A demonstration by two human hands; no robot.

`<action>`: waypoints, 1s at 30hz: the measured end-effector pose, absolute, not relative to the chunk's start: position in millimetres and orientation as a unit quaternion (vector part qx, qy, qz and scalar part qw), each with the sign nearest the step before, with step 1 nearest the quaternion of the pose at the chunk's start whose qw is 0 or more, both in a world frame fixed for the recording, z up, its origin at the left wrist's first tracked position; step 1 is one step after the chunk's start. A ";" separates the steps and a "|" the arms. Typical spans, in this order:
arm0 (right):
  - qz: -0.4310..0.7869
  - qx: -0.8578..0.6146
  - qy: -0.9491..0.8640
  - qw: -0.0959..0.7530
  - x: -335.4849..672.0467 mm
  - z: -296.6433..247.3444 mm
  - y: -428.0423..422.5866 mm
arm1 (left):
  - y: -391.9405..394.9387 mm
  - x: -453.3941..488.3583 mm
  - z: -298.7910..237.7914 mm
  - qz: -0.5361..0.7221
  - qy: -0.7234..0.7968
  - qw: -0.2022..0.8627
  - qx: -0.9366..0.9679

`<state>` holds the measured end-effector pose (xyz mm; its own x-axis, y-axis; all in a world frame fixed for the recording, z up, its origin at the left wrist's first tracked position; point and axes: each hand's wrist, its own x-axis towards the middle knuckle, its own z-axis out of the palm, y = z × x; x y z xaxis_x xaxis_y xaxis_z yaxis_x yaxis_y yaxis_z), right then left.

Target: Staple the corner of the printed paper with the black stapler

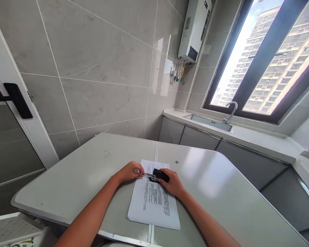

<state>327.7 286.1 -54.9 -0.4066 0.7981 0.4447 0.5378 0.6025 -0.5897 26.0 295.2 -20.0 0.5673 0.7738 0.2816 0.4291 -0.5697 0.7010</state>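
Note:
A black stapler [161, 175] lies over the upper part of a printed sheet of paper [154, 216], and my right hand [173, 182] is wrapped round its black body. A thin metal part [148, 175] sticks out of the stapler toward the left. My left hand [132, 172] pinches the outer end of this metal part between thumb and fingers. How far the metal part reaches inside the stapler is hidden. Beyond my right hand, a small strip of staples [176, 162] rests on the table.
Several loose staples [107, 155] are scattered on the left half of the pale table [74, 185], which has a seam down its middle. A door with a black handle [18, 100] stands at the left. A counter with a sink [208, 122] runs along the right.

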 end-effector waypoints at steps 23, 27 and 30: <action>0.191 -0.396 -0.795 0.418 312.9 -34.5 268.7 | 280.5 61.6 -17.5 0.317 0.372 0.285 0.824; 0.119 -0.509 -0.717 0.461 340.8 -31.5 292.6 | 290.3 57.4 -27.9 0.225 0.406 0.179 0.867; 0.079 -0.594 -0.659 0.455 370.3 -30.9 308.0 | 294.1 51.3 -34.8 0.115 0.395 0.138 0.901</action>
